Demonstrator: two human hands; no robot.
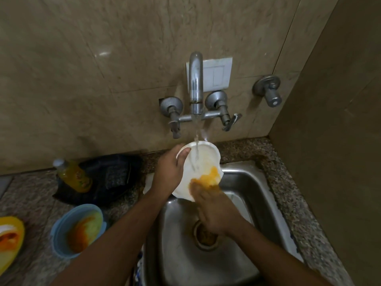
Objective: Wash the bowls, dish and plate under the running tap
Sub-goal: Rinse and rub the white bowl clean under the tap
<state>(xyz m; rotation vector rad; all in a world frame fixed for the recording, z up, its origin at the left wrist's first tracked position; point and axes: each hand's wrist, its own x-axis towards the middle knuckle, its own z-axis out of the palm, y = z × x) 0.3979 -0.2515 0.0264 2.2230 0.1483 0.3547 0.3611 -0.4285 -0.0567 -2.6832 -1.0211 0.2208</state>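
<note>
A white bowl point(203, 159) with a wavy rim and an orange-yellow smear near its lower edge is held tilted over the steel sink point(243, 182). My left hand point(172, 169) grips its left rim. My right hand point(212, 205) lies flat against the bowl's lower inside, fingers on the orange smear. Water runs from the chrome tap point(195, 83) onto the middle of the bowl. On the counter to the left stand a blue bowl point(61, 230) with orange residue and a yellow plate point(17, 228) with food remains, partly cut off by the frame's edge.
A bottle of yellow liquid point(74, 175) and a dark cloth point(115, 176) lie on the speckled granite counter point(288, 178) behind the blue bowl. The sink's drain point(206, 238) is below my right wrist. A separate wall valve point(268, 89) is at the right.
</note>
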